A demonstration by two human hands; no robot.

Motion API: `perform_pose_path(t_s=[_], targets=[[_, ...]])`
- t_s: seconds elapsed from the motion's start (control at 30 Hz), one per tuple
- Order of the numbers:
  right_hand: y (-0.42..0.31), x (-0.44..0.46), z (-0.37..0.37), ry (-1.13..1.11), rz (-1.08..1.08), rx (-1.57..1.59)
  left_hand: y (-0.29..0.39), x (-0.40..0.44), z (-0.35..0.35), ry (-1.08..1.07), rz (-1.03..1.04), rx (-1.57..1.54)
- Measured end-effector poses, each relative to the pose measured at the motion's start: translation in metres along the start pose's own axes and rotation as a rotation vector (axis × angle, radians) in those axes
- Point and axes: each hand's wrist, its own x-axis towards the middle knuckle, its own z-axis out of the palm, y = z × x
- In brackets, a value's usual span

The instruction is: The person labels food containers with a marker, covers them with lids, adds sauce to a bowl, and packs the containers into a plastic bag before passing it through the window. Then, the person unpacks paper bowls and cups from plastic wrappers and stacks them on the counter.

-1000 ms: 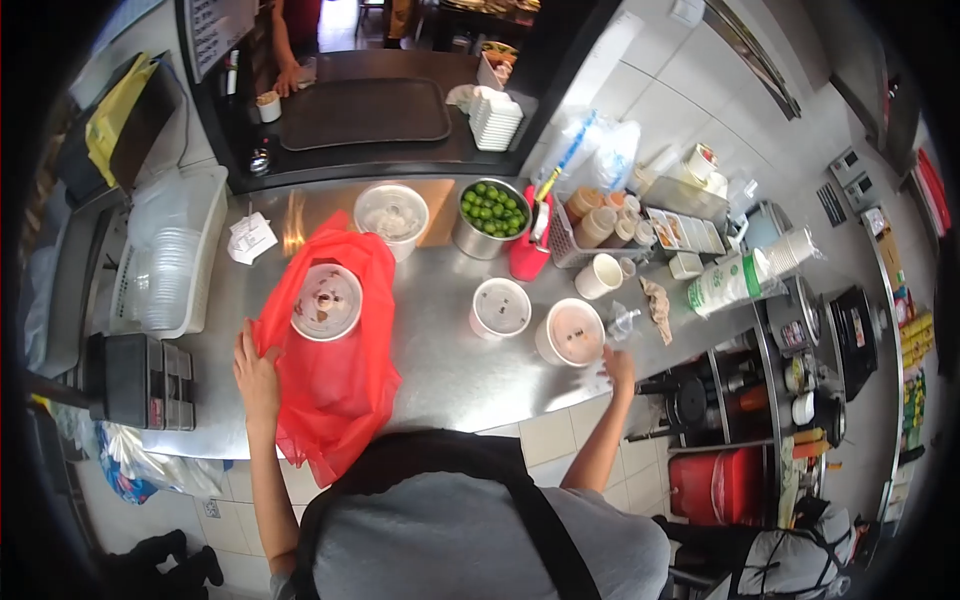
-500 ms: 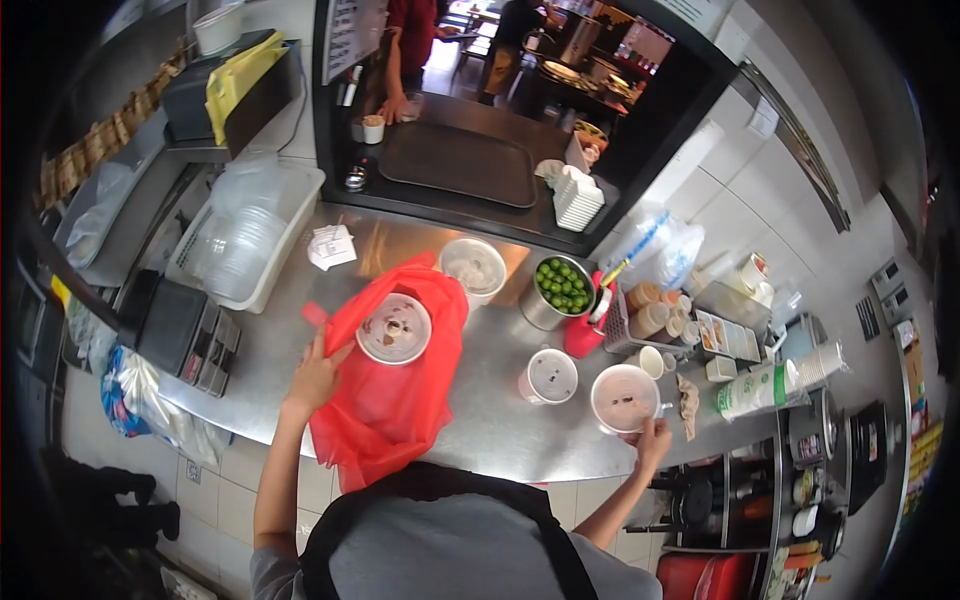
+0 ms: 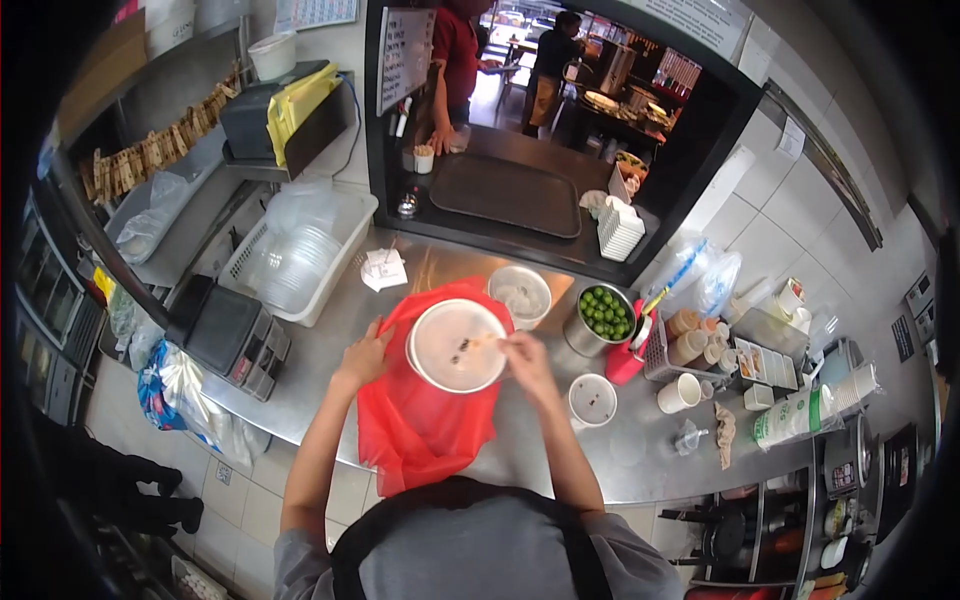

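Observation:
A large white lidded tub is over the red plastic bag, covering the tub seen in the bag earlier. My right hand grips its right rim, with the fingers slightly blurred. On the left, my left hand has its fingers closed on the bag's edge. Whether the tub rests on the one below is hidden. Behind the bag stands another lidded tub. A smaller lidded cup sits to the right of my right hand.
A metal pot of limes and a basket of bottles stand on the right. Paper cups are nearer. A white crate of plastic lids is at the left. Beyond the pass-through tray, a person in red stands.
My right hand has carried the large tub leftward from the counter's right side to over the red bag. My left hand stays at the bag's edge. The view has shifted.

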Motion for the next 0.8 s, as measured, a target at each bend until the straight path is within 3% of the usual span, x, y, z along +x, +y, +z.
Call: perform_pose_path(t_s=[0.1, 0.2, 0.3, 0.4, 0.43, 0.5, 0.6, 0.63, 0.73, 0.8], targets=[[0.019, 0.025, 0.027, -0.09, 0.146, 0.024, 0.002, -0.014, -0.011, 0.013, -0.006, -0.033], [0.023, 0.031, 0.031, -0.038, 0.198, 0.061, 0.007, -0.033, -0.014, 0.007, 0.016, -0.071], [0.022, 0.018, 0.024, 0.013, 0.039, -0.017, 0.028, -0.054, -0.009, 0.217, 0.113, 0.253], [0.018, -0.007, 0.011, 0.226, -0.174, -0.192, 0.052, -0.071, -0.003, 0.318, 0.247, 0.261], [0.019, -0.017, 0.008, 0.311, -0.248, -0.275, 0.059, -0.073, 0.007, 0.292, 0.237, 0.085], [0.016, -0.035, 0.013, 0.298, 0.102, -0.001, 0.075, -0.075, 0.021, 0.232, 0.209, -0.27], [0.043, -0.047, 0.022, 0.077, 0.514, 0.543, 0.098, -0.077, 0.015, -0.158, -0.024, -1.073], [0.057, -0.044, 0.024, -0.034, 0.63, 0.747, 0.101, -0.075, 0.016, -0.131, 0.0, -1.084], [0.065, -0.03, 0.034, -0.197, 0.569, 0.929, 0.104, -0.064, 0.033, -0.025, 0.093, -1.124], [0.062, -0.011, 0.038, -0.167, 0.522, 0.947, 0.103, -0.053, 0.051, 0.08, 0.18, -1.163]])
